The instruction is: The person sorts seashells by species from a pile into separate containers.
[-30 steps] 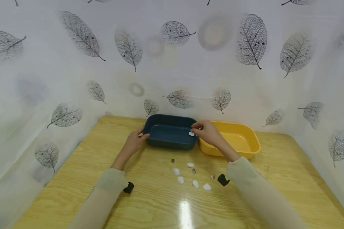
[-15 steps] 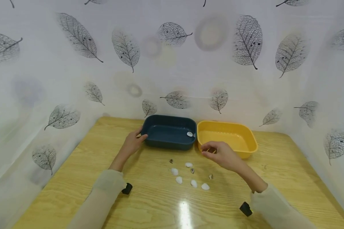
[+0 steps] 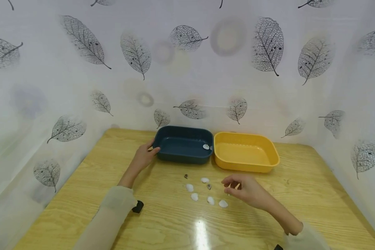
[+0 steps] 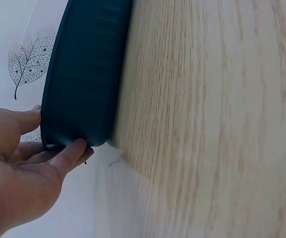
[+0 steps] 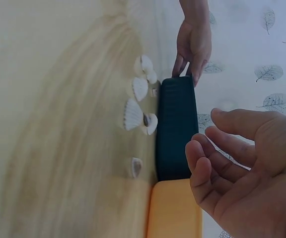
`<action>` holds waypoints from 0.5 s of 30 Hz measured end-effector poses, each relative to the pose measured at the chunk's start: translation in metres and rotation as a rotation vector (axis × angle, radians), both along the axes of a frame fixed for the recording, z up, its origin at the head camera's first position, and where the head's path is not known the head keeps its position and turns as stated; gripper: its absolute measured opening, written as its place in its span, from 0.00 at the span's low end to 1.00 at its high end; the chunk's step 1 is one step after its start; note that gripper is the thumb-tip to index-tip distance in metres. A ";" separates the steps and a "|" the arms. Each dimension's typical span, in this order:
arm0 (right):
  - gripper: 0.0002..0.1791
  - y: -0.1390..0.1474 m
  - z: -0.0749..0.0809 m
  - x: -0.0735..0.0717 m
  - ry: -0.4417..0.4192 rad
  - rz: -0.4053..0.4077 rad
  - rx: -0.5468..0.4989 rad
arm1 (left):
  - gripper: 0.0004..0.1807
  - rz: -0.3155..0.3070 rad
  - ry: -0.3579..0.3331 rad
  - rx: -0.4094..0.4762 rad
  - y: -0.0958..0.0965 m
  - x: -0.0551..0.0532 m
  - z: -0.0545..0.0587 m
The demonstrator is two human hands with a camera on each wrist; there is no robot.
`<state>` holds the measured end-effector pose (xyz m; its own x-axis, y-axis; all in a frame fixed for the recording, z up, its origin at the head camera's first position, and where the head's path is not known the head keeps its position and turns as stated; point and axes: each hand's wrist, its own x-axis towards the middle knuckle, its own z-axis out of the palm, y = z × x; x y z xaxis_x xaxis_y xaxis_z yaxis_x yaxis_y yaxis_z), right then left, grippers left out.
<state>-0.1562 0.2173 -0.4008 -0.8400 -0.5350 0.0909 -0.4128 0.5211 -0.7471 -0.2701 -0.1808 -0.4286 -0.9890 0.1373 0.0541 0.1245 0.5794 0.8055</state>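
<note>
My left hand (image 3: 142, 157) holds the left end of a dark blue plastic basin (image 3: 182, 159); in the left wrist view its thumb and fingers lie at the basin's rim and end wall. Inside that basin, near its right end, lies a white seashell (image 3: 206, 147). My right hand (image 3: 248, 190) is over the table, right of the scattered shells, its fingers loosely bent and nothing between them. White seashells (image 5: 132, 115) with ribbed backs lie on the table with a few small brown ones, such as the spiral-looking shell (image 3: 209, 186). One small shell is mostly hidden beneath the right hand.
A yellow basin (image 3: 247, 167) stands against the right end of the blue one. Behind both hangs a pale curtain (image 3: 193, 76) printed with leaves, which also runs along the sides of the wooden table (image 3: 162, 222).
The right hand has drawn back from the blue basin, down and right past the yellow basin's front, leaving the white shell inside. The left hand stays at the blue basin.
</note>
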 end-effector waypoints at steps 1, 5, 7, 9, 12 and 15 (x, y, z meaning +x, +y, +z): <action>0.13 0.000 -0.002 0.002 -0.003 0.003 0.001 | 0.34 -0.002 0.000 0.002 0.000 0.000 0.000; 0.12 0.000 -0.010 0.009 -0.014 0.008 0.014 | 0.34 -0.010 0.001 0.004 -0.001 -0.001 -0.001; 0.12 -0.001 -0.014 0.013 -0.017 0.001 0.029 | 0.34 -0.012 0.004 0.008 -0.001 -0.002 -0.001; 0.11 -0.002 -0.017 0.017 -0.018 -0.016 0.041 | 0.34 -0.012 0.007 0.010 -0.001 -0.001 -0.001; 0.11 -0.004 -0.020 0.023 -0.010 -0.046 0.057 | 0.34 -0.010 0.009 0.008 0.000 -0.001 -0.001; 0.12 -0.006 -0.023 0.028 0.002 -0.073 0.071 | 0.34 -0.009 -0.002 0.010 0.000 0.001 0.000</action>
<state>-0.1282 0.2116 -0.4236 -0.8767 -0.4776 0.0566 -0.3733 0.6015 -0.7063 -0.2694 -0.1808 -0.4285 -0.9878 0.1461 0.0535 0.1283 0.5700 0.8115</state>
